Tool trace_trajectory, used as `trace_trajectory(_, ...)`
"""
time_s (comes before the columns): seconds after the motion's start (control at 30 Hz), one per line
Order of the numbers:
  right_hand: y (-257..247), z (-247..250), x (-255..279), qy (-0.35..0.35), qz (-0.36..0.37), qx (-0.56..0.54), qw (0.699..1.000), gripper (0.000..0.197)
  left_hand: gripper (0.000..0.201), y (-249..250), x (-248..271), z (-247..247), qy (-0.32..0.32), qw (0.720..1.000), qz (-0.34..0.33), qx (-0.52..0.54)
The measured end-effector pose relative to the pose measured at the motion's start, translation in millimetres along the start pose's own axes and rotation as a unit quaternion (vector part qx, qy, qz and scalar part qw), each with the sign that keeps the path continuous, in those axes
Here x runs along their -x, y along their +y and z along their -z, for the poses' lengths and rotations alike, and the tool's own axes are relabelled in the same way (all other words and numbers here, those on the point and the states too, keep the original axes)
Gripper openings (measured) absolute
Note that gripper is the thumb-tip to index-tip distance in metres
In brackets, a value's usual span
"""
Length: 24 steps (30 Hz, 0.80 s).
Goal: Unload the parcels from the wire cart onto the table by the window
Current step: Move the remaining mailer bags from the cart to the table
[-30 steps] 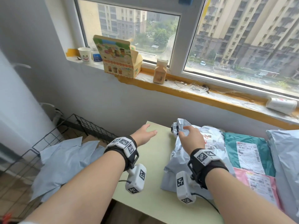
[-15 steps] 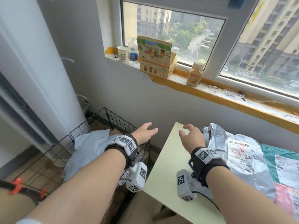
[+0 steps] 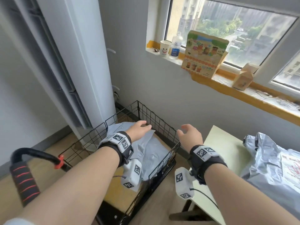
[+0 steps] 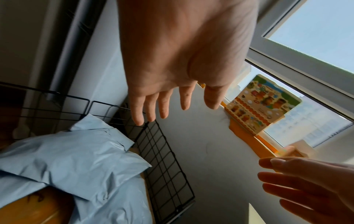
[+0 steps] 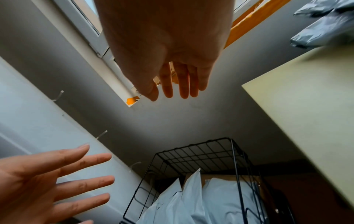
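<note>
A black wire cart (image 3: pixel 162 120) stands on the floor left of the pale table (image 3: pixel 220 143). Light blue plastic parcels (image 3: pixel 152 153) (image 4: pixel 72 159) (image 5: pixel 216 200) lie in it on brown cardboard. My left hand (image 3: pixel 139 129) hovers over the cart's far end above a blue parcel, fingers straight and spread, holding nothing (image 4: pixel 172 104). My right hand (image 3: pixel 190 133) hangs in the air between the cart and the table's corner, fingers relaxed and empty (image 5: pixel 178 89). A crinkled silver-grey parcel (image 3: pixel 267 159) with a white label lies on the table.
A tall white unit (image 3: pixel 84 62) stands against the wall just behind the cart. The cart's black handle (image 3: pixel 24 172) with red grip marks is at the lower left. On the windowsill (image 3: pixel 243 88) stand a paper cup, a bottle, a colourful box and a small carton.
My right hand let go of the silver-grey parcel on the table and moved left. Both hands and my view swung from the table toward the cart.
</note>
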State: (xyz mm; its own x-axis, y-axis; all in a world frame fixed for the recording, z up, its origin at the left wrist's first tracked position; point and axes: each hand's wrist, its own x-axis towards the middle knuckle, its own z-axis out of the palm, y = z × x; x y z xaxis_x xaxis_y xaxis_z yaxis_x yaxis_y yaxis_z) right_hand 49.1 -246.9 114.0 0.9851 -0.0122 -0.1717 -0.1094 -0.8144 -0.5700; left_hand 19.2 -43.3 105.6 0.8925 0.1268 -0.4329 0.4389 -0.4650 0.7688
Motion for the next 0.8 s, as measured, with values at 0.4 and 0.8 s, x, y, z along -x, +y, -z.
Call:
trace_trajectory(0.4,-55.2,-79.8,-0.8,-0.075,0.031,0.018,0.997,0.038,0.048,-90.6,0.3,64.2,0.097,0.993,0.057,0.029)
trace_trajectory(0.8,-72.7,-146.3,-43.6,-0.174,-0.002,0.002,0.985,0.040,0.044,-145.5,-45.0,80.4,0.126,0.983,0.119,0.068)
